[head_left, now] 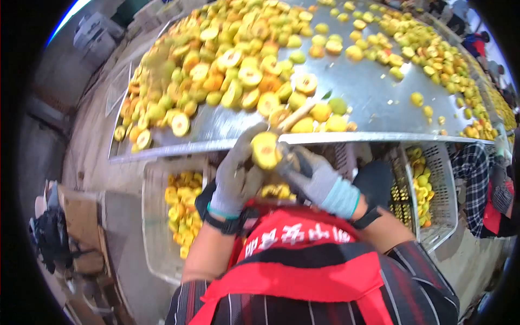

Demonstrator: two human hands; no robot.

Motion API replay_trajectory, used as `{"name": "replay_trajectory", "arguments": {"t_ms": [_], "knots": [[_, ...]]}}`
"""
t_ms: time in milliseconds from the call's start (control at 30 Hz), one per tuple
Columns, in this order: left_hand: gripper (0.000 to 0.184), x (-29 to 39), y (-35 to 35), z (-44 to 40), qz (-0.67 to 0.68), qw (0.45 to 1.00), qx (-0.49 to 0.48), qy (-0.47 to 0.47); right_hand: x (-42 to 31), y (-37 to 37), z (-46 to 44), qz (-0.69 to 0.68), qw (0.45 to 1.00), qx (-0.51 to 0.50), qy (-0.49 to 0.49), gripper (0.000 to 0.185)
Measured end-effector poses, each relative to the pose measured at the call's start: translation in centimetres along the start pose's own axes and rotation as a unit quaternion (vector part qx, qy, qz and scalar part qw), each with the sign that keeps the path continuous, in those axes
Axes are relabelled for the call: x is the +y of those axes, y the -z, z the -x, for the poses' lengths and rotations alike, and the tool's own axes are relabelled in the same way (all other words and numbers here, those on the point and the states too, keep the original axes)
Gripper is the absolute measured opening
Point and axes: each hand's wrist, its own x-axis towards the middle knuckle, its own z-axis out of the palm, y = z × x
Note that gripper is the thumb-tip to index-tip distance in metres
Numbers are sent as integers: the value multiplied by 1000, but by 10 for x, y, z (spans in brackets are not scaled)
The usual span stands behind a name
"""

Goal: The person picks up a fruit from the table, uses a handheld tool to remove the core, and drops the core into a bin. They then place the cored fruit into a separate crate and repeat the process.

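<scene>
Both my hands wear grey gloves and meet at the near edge of the metal table [216, 145]. My left hand [236, 170] is closed around a cut yellow fruit [265, 150], its cut face turned up. My right hand [309, 176] is closed at the fruit's right side, on a tool with a light wooden handle [297, 115] that seems to pass up from the fingers; the grip is partly hidden. Just beyond my hands lie whole and halved fruits [320, 112] on the metal surface.
A big heap of halved fruit [233, 65] covers the table's left and middle. More fruit [444, 59] runs along the right. Below the edge stand a left crate [157, 216] and a right crate [447, 189], both holding fruit pieces. A person's checked sleeve [470, 179] is at far right.
</scene>
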Motion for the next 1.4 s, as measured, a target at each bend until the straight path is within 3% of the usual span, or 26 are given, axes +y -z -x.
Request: {"name": "replay_trajectory", "arguments": {"t_ms": [33,67,100,133,167,200,267,367,467,500,600,633,667,700,733,767,833,867,900,1033,1100,1133,1200,1233,1300,1400], "knots": [[37,-11,15,2,-119,992,-9,-43,16,0,-3,67,994,35,76,45],[36,-14,11,1,11,999,44,4,20,3,-4,100,985,55,129,52],[39,9,-5,1,353,925,62,126,16,5,-2,55,992,48,99,55],[47,8,-1,-3,394,912,-15,115,17,5,-3,24,998,37,52,53],[50,9,0,-2,340,932,53,113,14,5,-3,-54,996,-11,-71,50],[55,7,4,0,361,913,129,139,16,3,-2,-22,999,30,29,20],[57,7,7,0,393,904,90,140,24,-1,-7,-34,995,43,88,21],[58,19,-12,7,345,914,162,138,13,5,-3,-15,1000,-8,7,39],[53,16,-11,12,300,943,73,124,4,10,0,-48,996,-62,-44,40],[52,13,-5,12,268,958,11,104,16,4,-5,23,992,34,122,38],[52,23,-19,18,189,971,85,118,33,9,-16,166,967,59,184,43],[51,21,-17,18,204,967,87,128,-2,26,-11,180,978,-10,108,40],[50,11,-7,17,209,963,101,134,-14,33,-25,340,928,-62,135,36],[49,-10,13,13,150,980,64,114,-25,48,-32,322,934,-106,114,35],[47,-17,35,19,85,991,29,103,-41,55,-43,453,840,-129,267,20],[45,-9,21,14,220,961,63,155,-69,68,-55,441,868,-144,176,17],[45,10,1,10,246,953,17,174,-109,97,-103,548,667,-238,444,16],[41,15,-1,10,277,943,27,181,-139,95,-120,644,613,-241,390,19],[36,14,-4,13,122,979,68,149,-161,98,-141,612,672,-259,326,22],[31,17,-10,14,138,979,53,143,-212,59,-140,647,712,-191,196,22],[34,19,-12,11,249,949,36,188,-217,52,-130,662,715,-162,158,23],[53,14,-8,11,256,952,50,161,-219,51,-123,668,716,-150,138,24],[58,6,2,7,352,922,61,150,-217,64,-106,665,731,-126,80,26],[57,10,0,10,316,934,72,151,-209,80,-93,646,752,-118,53,27],[59,16,0,6,280,942,75,169,-192,153,-42,460,873,-148,68,45],[62,10,-3,-4,313,937,31,151,-198,168,-43,557,818,-108,90,35]]}}
